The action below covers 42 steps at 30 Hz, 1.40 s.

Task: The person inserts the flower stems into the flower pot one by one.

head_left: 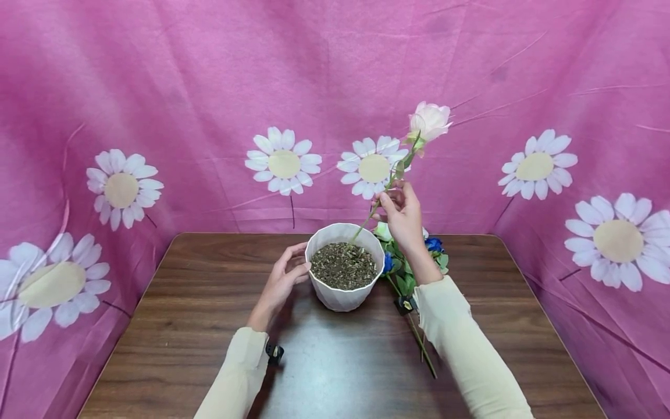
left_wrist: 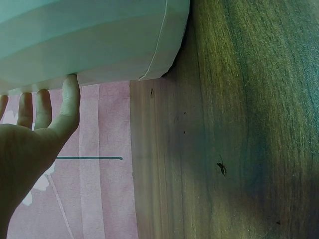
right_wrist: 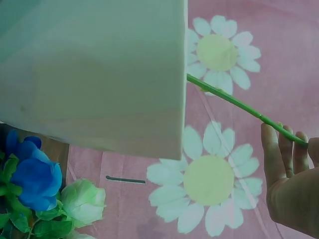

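Basically light, prob. artificial: single pale pink-white rose (head_left: 429, 121), up above the white faceted pot (head_left: 341, 298), tilted w/ bloom to upper R, stem (head_left: 361, 227) slanting down past the rim to the soil mix (head_left: 342, 267). Can't tell whether sunk in at the tip or only touching.

R hand (head_left: 403, 215): narrow, pinching the stem btwn thumb & fingertips, partway up, below the bloom. L hand (head_left: 285, 270): fairly wide, fingers & thumb resting against the pot's outer L side nr the rim, not wrapped round.

Handling: expect a thin, fairly stiff stem w/ some spring, maybe wire-cored, poss. slick plastic, so apt to roll or slide btwn fingertips. Pinch firmly. If pressing endwise, best held low, nr the soil mix; too high up, likely to bow. Keep off the petals: prob. soft, easily creased or pulled loose. Same for the leaves (head_left: 400, 170).

As for the pot, prob. rigid & thin-walled, weightier w/ the mix inside, but could tip or skid on the smooth wood-grain table (head_left: 183, 326). Steady by the side wall, low if poss.

Just R of pot, lying down: blue roses (right_wrist: 37, 179) & white-green rose (right_wrist: 82, 201).
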Motion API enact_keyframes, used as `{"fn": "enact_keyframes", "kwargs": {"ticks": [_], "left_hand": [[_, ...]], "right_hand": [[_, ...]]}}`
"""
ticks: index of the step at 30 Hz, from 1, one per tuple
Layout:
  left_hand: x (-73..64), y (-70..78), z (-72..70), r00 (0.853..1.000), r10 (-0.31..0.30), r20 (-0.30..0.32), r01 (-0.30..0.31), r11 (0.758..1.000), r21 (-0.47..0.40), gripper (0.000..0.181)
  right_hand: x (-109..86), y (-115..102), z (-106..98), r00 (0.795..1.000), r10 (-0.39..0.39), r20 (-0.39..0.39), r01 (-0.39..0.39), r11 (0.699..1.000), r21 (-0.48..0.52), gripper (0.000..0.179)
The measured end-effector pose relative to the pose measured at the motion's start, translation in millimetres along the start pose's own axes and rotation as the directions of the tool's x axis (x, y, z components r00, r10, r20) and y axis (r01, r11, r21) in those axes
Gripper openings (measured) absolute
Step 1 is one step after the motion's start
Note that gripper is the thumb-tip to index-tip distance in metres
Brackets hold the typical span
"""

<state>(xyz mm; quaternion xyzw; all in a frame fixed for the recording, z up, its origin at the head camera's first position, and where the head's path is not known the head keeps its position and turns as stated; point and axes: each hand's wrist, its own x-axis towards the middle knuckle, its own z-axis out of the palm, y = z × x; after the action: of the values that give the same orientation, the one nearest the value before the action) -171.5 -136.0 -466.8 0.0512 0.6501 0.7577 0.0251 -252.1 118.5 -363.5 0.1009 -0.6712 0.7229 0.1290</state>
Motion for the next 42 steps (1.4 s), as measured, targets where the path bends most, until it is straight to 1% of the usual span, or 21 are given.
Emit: {"fn": "enact_keyframes", "kwargs": {"ticks": [3,9,18,24,28,33,37,39,42], "left_hand": [[-0.3,1.3,0.6,1.000,0.006,-0.001,-0.006,1.000,0.005,0.052],[-1.9,2.2,0.8,1.000,-0.004,0.002,0.004,1.000,-0.001,0.052],[-0.2,2.1,-0.5,1.000,0.004,0.002,-0.004,1.000,-0.005,0.052],[-0.3,1.3,0.3,1.000,0.005,-0.001,-0.005,1.000,-0.006,0.052],[-0.3,1.4,0.4,1.000,0.004,0.003,-0.004,1.000,-0.011,0.052],[0.2,0.6,0.2,1.000,0.003,0.001,-0.003,1.000,-0.006,0.052],[0.6,0.1,-0.1,1.000,0.001,0.006,-0.001,1.000,0.005,0.053],[0.8,0.1,-0.1,1.000,0.001,0.010,-0.001,1.000,0.005,0.053],[0.8,0.2,-0.6,1.000,0.001,0.011,-0.001,1.000,0.002,0.053]], "right_hand": [[1.7,1,5,1.000,0.000,0.030,0.001,0.999,-0.035,0.029],[1.9,3,15,0.994,-0.005,0.106,0.018,0.992,-0.125,0.023],[6.5,6,34,0.982,-0.030,0.186,0.059,0.987,-0.152,0.023],[3.4,13,44,0.968,-0.070,0.240,0.114,0.978,-0.174,0.019],[1.7,14,50,0.962,-0.079,0.263,0.131,0.973,-0.188,0.017],[2.9,18,55,0.953,-0.053,0.300,0.111,0.977,-0.180,0.020],[3.2,20,59,0.944,-0.042,0.327,0.108,0.977,-0.186,0.017],[3.5,20,60,0.937,-0.045,0.347,0.119,0.974,-0.195,0.015],[3.6,23,61,0.920,-0.070,0.385,0.165,0.962,-0.219,0.014]]}}
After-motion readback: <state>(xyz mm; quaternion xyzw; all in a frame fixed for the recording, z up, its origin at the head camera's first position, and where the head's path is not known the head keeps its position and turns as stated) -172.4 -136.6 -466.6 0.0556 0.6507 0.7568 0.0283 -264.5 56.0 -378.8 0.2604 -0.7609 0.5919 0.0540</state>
